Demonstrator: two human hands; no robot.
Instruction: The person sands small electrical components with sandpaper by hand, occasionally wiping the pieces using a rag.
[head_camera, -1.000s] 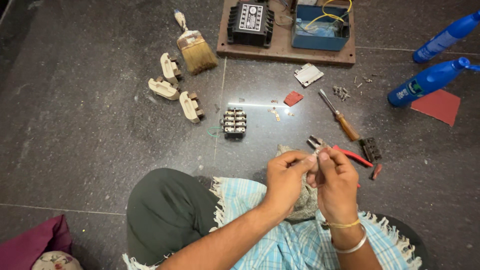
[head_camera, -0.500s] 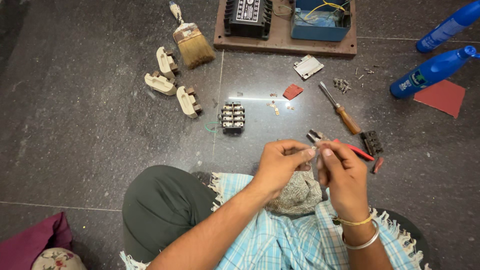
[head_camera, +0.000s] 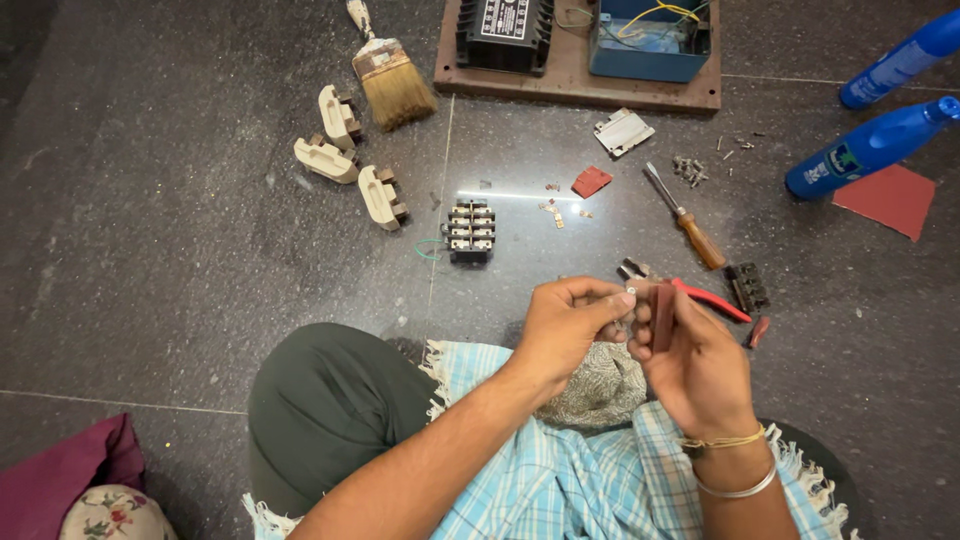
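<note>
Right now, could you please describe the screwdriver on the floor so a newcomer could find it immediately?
Start at the wooden board at the top. Below its right end, on the dark floor, lies the screwdriver, above the right hand. Unlike the red-handled pliers beside it, it has an orange-brown handle.

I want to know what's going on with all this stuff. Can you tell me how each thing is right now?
Left hand: pinching a small metal part.
Right hand: holding a reddish-brown strip upright.
Screwdriver: lying on the floor.
Red-handled pliers: lying on the floor, partly behind the hands.
Paintbrush: lying flat.
Blue bottles: lying on their sides.
Blue box: open, wires inside.
</note>
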